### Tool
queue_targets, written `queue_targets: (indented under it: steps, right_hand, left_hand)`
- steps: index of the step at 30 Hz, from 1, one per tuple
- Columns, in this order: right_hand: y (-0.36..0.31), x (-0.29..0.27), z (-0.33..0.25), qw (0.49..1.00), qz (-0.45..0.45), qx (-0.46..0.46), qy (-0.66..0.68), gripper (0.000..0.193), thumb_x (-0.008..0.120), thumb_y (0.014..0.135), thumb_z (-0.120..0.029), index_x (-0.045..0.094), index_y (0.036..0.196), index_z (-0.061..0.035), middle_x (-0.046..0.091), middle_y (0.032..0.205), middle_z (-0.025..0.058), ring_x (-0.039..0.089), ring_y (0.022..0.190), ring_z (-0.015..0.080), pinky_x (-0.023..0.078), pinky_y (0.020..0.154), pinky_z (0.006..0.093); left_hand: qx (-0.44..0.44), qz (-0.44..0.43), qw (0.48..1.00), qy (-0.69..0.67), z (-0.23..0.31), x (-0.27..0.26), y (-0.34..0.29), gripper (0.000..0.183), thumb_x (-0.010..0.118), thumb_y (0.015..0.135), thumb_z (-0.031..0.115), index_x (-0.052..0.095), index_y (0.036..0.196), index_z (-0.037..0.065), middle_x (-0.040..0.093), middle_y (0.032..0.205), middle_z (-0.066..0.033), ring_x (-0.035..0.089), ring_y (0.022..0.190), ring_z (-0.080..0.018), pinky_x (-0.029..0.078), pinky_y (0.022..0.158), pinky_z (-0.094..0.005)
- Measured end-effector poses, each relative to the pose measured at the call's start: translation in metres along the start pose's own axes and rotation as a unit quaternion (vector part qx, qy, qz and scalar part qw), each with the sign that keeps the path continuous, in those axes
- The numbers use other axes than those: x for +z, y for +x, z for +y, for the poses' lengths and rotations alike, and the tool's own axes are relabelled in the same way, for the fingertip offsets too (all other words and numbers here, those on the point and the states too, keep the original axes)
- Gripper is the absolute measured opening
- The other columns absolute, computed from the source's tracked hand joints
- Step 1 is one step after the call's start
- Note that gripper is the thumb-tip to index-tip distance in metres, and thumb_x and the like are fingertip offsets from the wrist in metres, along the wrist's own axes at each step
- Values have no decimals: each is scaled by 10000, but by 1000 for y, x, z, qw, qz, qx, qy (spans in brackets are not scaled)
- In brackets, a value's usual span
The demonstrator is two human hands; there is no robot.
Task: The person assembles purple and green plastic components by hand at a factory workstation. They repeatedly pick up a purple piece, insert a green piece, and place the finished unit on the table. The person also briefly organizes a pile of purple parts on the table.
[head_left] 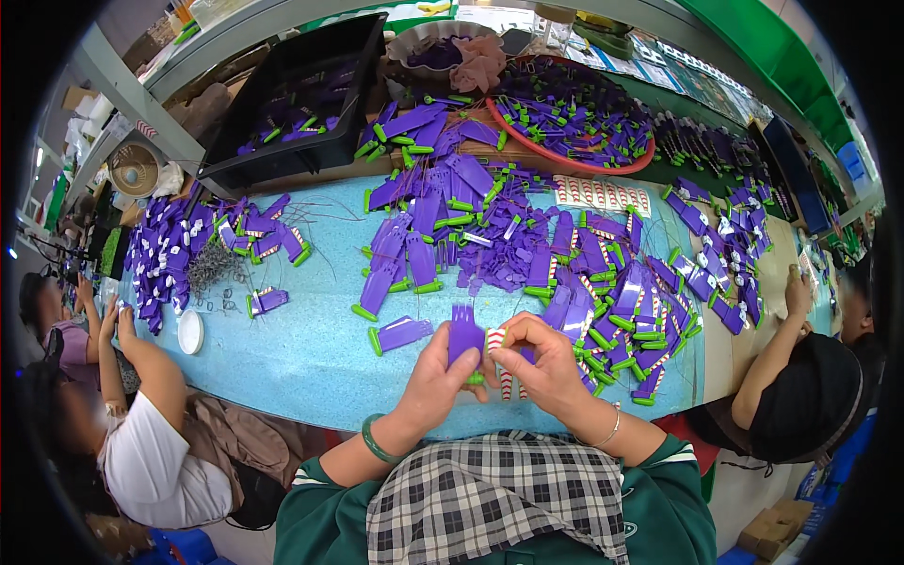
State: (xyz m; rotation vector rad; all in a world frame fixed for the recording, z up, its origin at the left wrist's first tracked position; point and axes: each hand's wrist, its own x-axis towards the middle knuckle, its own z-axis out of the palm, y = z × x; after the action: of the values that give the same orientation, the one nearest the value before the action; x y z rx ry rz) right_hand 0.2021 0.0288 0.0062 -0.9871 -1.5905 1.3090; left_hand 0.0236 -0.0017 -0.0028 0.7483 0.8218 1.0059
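My left hand (426,381) grips a flat purple plastic piece (465,330) with slotted teeth at its far end and a green end near my fingers. Between the fingertips of my right hand (554,372) is a small red-and-white striped sticker (495,339), held close beside the purple piece's right edge. Below it, more striped strips (507,384) show partly behind my fingers. A single purple piece with a green end (403,333) lies on the blue tabletop (311,358) just left of my hands. To the right is a heap of purple pieces bearing striped stickers (650,320).
Beyond my hands spreads a pile of loose purple parts (508,250). A striped sticker sheet (603,194), a red basket (617,171) and a black tray (282,162) stand farther back. At left are a white round lid (190,332) and metal bits (213,269). Co-workers sit on both sides.
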Motion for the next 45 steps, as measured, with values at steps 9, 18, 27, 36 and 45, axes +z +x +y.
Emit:
queue_targets:
  steps: [9,18,27,36,45]
  right_hand:
    - [-2,6,10,997,-1,80,19,116,687,841,-66,583,850,-16,590,803,5,546,743,68,468,648,232]
    - [-3,9,15,998,28,53,-14,146,727,789,-91,599,808,-25,595,759,35,555,730,138,454,689,280]
    - [-2,7,10,997,32,-20,-73,152,732,768,-83,589,750,-35,601,723,43,547,683,154,438,624,294]
    - [-2,6,3,959,100,-180,-196,195,754,742,-91,582,652,-68,584,624,38,528,625,208,400,565,319]
    - [3,5,3,991,29,-59,-114,346,762,729,-237,592,950,-32,602,939,118,598,865,278,486,697,347]
  left_hand:
    - [-55,-44,984,-166,1,-1,1,422,439,956,71,326,1361,95,505,1246,-92,545,1136,-211,539,895,-440]
    - [-44,-50,980,-185,-3,-2,2,440,431,936,47,327,1363,81,516,1252,-110,571,1119,-234,536,908,-448]
    - [-26,-34,998,-51,-5,3,1,387,501,909,-16,391,1274,53,525,1171,-73,576,1072,-190,563,874,-389]
    - [-23,-48,998,-20,-9,7,-2,273,498,949,31,431,1214,27,513,1151,-68,569,1059,-177,561,886,-350]
    - [2,-102,991,-87,-13,5,-2,256,398,1006,278,490,1093,56,551,922,-80,599,812,-221,519,622,-368]
